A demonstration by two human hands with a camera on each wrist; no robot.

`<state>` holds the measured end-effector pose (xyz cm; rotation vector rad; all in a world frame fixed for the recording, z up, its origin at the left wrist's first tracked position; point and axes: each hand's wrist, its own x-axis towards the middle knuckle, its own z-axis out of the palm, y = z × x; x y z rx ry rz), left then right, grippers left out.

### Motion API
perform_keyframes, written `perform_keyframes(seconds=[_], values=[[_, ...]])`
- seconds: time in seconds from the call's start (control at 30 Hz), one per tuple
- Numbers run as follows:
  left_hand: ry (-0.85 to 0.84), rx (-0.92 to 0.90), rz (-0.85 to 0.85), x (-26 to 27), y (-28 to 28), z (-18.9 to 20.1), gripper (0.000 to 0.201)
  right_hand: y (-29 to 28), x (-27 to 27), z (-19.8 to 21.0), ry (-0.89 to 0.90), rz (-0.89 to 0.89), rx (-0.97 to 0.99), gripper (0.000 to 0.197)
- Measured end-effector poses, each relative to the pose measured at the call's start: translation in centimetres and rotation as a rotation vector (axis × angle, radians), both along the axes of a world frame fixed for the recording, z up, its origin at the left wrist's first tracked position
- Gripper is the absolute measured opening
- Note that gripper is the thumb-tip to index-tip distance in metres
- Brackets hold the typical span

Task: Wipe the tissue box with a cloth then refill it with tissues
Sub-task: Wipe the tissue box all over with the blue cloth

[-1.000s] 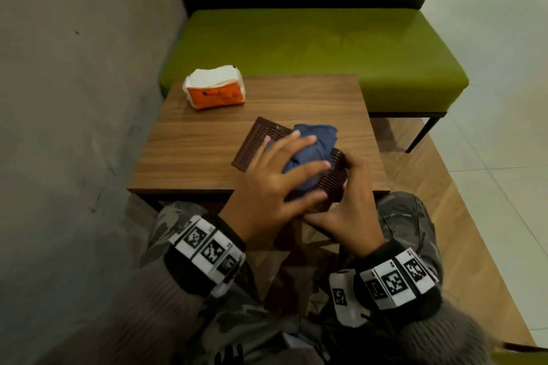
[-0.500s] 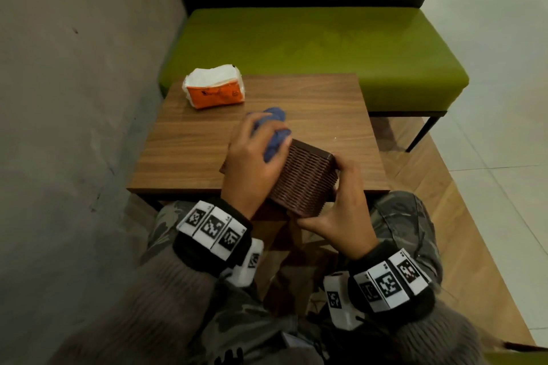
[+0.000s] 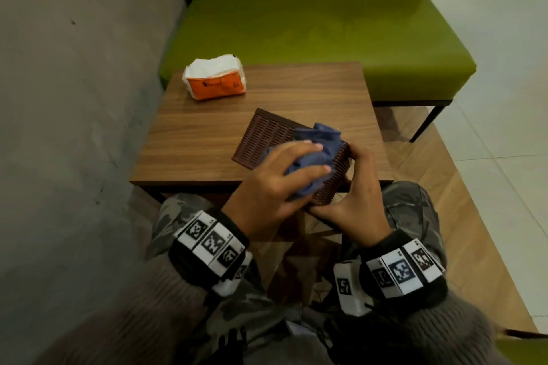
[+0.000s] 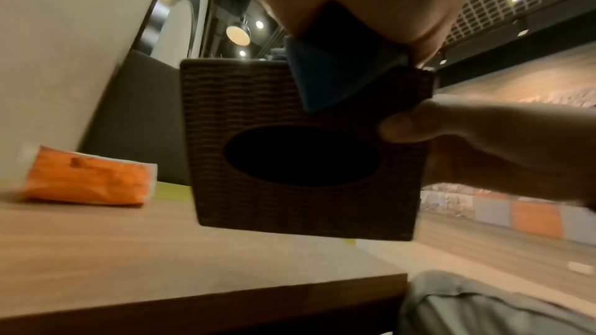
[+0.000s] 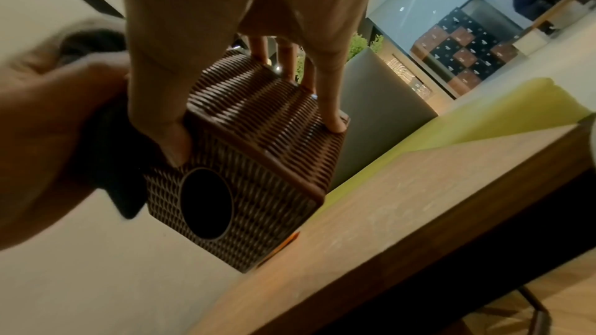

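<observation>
The brown woven tissue box (image 3: 267,135) lies tipped on its side at the table's near edge, its oval opening (image 4: 300,157) facing me. My right hand (image 3: 353,175) grips its near right end, thumb (image 5: 171,142) on the opening face and fingers (image 5: 334,116) over the right side. My left hand (image 3: 299,169) holds a bunched blue cloth (image 3: 320,139) pressed on the box's upper side, near that same end. An orange and white tissue pack (image 3: 215,78) sits at the table's far left corner. The box's inside is dark and I cannot see into it.
The small wooden table (image 3: 192,139) stands against a grey wall on the left. A green padded bench (image 3: 311,29) runs behind it. My camouflage-clad knees (image 3: 406,201) are under the near edge. Tiled floor lies to the right.
Half a second ago my left hand had the cloth at the box's far end, with the box tilted up. Now the cloth is back at the near end and the box lies flatter.
</observation>
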<state>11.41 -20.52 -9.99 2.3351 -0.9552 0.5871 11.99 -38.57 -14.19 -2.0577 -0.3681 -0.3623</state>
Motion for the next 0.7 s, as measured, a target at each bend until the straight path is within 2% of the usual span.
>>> perform_keyframes(seconds=[0.03,0.07,0.13,0.17,0.2,0.3,0.33,0.37,0.47,0.5,0.53,0.63,0.7], values=[[0.014,-0.015,0.052,0.4,0.8,-0.2,0.027,-0.1,-0.2,-0.1,0.003,0.004,0.003,0.1],[0.05,-0.086,0.178,1.1,1.6,-0.4,0.026,0.0,-0.5,-0.2,0.01,0.004,0.008,0.1],[0.13,-0.303,0.447,2.3,2.6,-0.5,0.022,0.3,-0.9,-0.3,0.024,0.005,0.006,0.1],[0.134,-0.342,0.496,2.1,2.4,-0.5,0.021,0.4,-1.1,-0.3,0.031,0.009,0.004,0.1],[0.109,-0.304,0.467,1.5,2.0,-0.7,0.023,0.4,-1.0,-0.4,0.038,0.006,0.008,0.101],[0.053,-0.073,0.146,-1.6,1.2,-1.9,0.032,-0.2,-0.8,-0.6,0.044,-0.004,0.025,0.103],[0.058,-0.058,0.117,-1.9,1.7,-2.1,0.033,-0.4,-0.8,-0.6,0.048,-0.001,0.021,0.103],[0.08,-0.092,0.172,-1.7,2.2,-2.3,0.032,-0.5,-0.9,-0.5,0.055,0.001,0.015,0.103],[0.142,-0.427,0.518,-0.2,3.4,-2.3,0.024,-0.4,-1.3,-0.5,0.081,-0.007,0.016,0.105],[0.124,-0.46,0.559,-0.3,3.4,-2.2,0.022,-0.3,-1.4,-0.5,0.086,-0.005,0.026,0.105],[0.101,-0.414,0.552,-0.9,3.1,-2.2,0.023,-0.4,-1.4,-0.5,0.09,-0.003,0.037,0.106],[0.084,-0.216,0.356,-2.9,2.7,-2.9,0.027,-0.7,-1.4,-0.5,0.1,-0.004,0.049,0.105],[0.114,-0.273,0.416,-1.9,3.6,-2.9,0.024,-0.3,-1.5,-0.2,0.103,-0.002,0.029,0.104]])
